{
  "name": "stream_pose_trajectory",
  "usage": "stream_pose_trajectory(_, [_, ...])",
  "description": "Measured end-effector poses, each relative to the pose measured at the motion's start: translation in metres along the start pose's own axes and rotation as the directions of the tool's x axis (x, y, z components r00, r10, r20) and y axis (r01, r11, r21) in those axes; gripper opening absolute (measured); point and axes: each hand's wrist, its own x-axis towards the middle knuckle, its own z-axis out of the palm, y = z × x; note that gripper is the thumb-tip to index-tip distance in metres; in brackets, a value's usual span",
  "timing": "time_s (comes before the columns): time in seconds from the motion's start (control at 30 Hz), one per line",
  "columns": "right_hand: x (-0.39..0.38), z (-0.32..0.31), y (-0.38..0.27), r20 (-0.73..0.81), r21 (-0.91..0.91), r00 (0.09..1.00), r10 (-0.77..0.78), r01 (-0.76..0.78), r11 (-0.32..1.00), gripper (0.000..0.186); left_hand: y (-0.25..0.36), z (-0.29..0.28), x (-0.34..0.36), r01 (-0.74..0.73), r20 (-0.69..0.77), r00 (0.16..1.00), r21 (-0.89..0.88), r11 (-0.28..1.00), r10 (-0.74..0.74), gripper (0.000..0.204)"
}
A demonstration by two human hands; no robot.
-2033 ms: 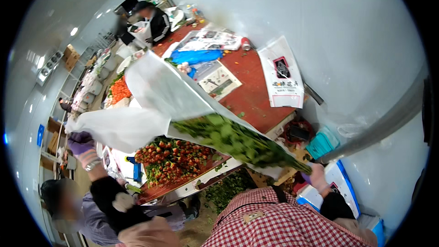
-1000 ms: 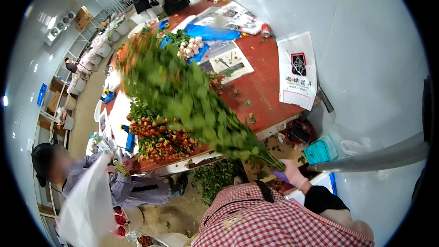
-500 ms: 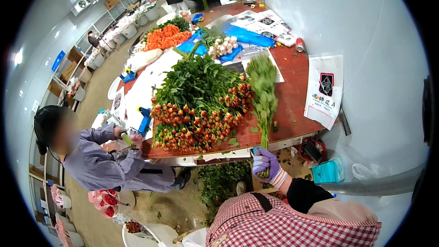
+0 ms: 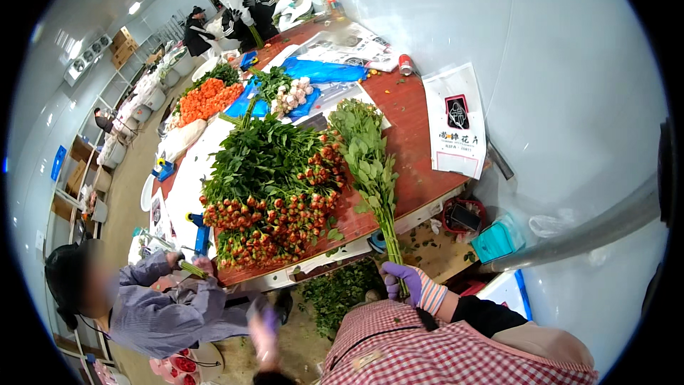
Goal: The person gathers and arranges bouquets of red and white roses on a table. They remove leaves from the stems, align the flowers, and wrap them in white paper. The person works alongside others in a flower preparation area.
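In a purple glove with a striped cuff, my right hand [image 4: 403,282] is closed around the lower stems of a bunch of leafy flower stems [image 4: 372,177]. The bunch leans up and away over the table's near edge, its pale green tops reaching beside the pile. My left hand [image 4: 263,326], also gloved, is low at the left of my apron, smeared by motion, so its fingers cannot be read. A large pile of orange-red roses [image 4: 274,221] with dark green leaves lies on the red table [image 4: 420,164], left of the bunch.
A co-worker [image 4: 167,306] stands at the left, holding green stems. Farther back lie orange flowers [image 4: 208,100] and pale roses [image 4: 291,95]. Blue tape dispensers [image 4: 200,232] sit along the left edge. A metal pipe [image 4: 591,232] and a teal box [image 4: 494,242] are at the right.
My right hand has drawn the bunch lower and nearer my apron; its tops have sharpened from a blur. My left hand has come into view. The whole view has swung, shifting the table leftward.
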Motion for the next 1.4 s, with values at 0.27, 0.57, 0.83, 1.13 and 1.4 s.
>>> stream_pose_trajectory(0.27, [-0.022,0.001,0.03,-0.232,-0.268,0.944,-0.233,0.169,0.949,0.025,0.112,0.276,0.09,-0.354,0.422,0.854,0.046,0.934,0.303,0.096])
stream_pose_trajectory(0.57, [-0.003,-0.007,0.051,-0.226,-0.264,0.946,-0.233,0.17,0.949,0.024,0.086,0.279,0.091,-0.739,0.418,0.569,-0.118,0.663,0.708,0.029])
stream_pose_trajectory(0.83, [-0.018,0.036,0.051,-0.325,-0.222,0.913,-0.246,0.179,0.959,0.018,0.083,0.204,0.056,-0.571,0.782,0.198,-0.398,0.718,0.591,0.039])
stream_pose_trajectory(1.13, [-0.006,-0.022,0.01,-0.247,-0.254,0.913,-0.324,0.262,0.931,0.023,0.034,0.081,0.092,-0.264,0.705,0.674,-0.048,0.963,0.22,0.045])
stream_pose_trajectory(1.4, [-0.007,-0.034,0.016,-0.142,-0.311,0.938,-0.315,0.26,0.914,0.027,-0.006,0.026,0.067,-0.703,0.761,0.648,0.614,0.359,-0.031,0.043])
